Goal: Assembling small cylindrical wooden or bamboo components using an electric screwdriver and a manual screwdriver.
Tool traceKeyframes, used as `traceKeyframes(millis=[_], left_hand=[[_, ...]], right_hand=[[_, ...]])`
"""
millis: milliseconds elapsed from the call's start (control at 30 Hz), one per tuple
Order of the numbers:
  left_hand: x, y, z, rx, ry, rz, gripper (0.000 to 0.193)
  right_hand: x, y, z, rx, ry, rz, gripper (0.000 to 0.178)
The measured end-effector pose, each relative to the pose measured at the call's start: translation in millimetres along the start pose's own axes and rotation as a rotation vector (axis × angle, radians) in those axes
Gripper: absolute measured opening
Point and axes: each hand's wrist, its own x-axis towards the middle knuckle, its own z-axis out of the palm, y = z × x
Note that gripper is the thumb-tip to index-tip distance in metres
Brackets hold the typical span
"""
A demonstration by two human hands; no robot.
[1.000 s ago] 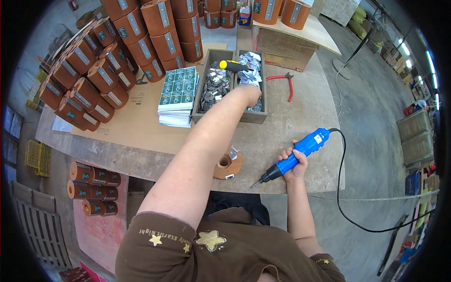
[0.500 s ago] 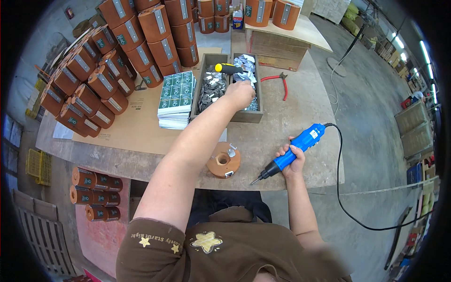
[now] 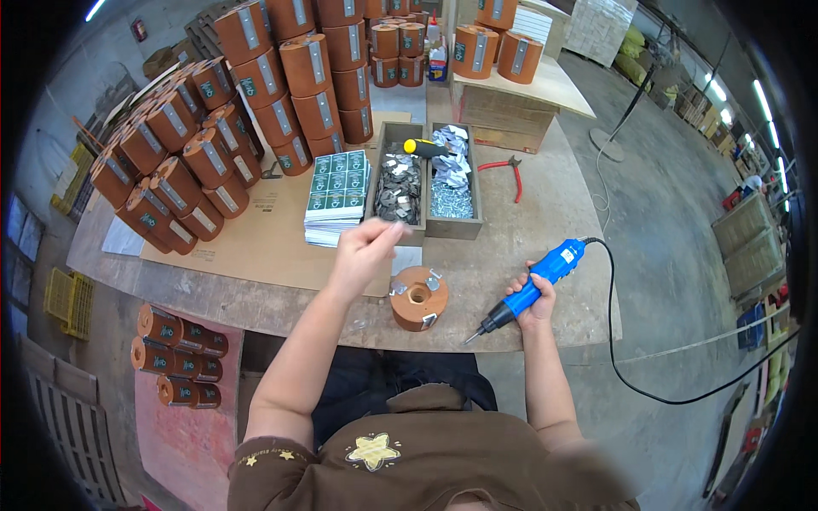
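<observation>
My right hand (image 3: 535, 300) is wrapped round a blue electric screwdriver (image 3: 545, 271), its bit slanting down toward the table's front edge. Pinched above the table is my left hand (image 3: 368, 251); whatever its fingertips hold is too small to make out. Just right of and nearer than that hand, an orange-brown cylinder (image 3: 411, 322) stands upright with a hole in its top face. Small metal plates (image 3: 434, 283) lie on that top, one with a screw sticking up. Behind the left hand are a wooden bin of grey metal pieces (image 3: 397, 192) and a bin of screws (image 3: 452, 201) with crumpled paper.
A yellow-and-black screwdriver (image 3: 422, 148) lies across the bins. Red-handled pliers (image 3: 515, 177) rest to their right. A stack of green-and-white label sheets (image 3: 337, 186) stands left of the bins. Many brown cylinders (image 3: 307, 68) are piled at back left. A black cable (image 3: 615, 341) trails right.
My left hand has come out of the screw bin and back toward me, to the left, above the table near the cylinder. My right hand keeps hold of the electric screwdriver.
</observation>
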Motion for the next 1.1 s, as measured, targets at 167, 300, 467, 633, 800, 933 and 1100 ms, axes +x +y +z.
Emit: traceKeyframes(millis=[167,300,467,633,800,933,1100], left_hand=[[-60,-2,-12,-0.343,-0.045,-0.213,0.017],[-84,-2,-5,-0.643,-0.100,-0.368,0.016],[-94,-3,7,-0.917,-0.184,-0.423,0.014],[-102,-1,16,-0.990,-0.245,-0.463,0.011],[-106,1,20,-0.948,-0.218,-0.488,0.015],[-110,3,21,-0.941,-0.209,-0.460,0.016],[-112,3,20,-0.902,-0.196,-0.447,0.017]], right_hand=[[-16,0,19,0.053,0.000,-0.066,0.038],[-32,-18,65,0.040,-0.209,-0.202,0.044],[-65,-32,134,0.043,-0.473,-0.392,0.046],[-91,-31,165,-0.027,-0.648,-0.613,0.050],[-100,-27,175,-0.057,-0.721,-0.671,0.054],[-104,-25,177,-0.059,-0.738,-0.647,0.057],[-108,-24,178,-0.081,-0.742,-0.642,0.058]])
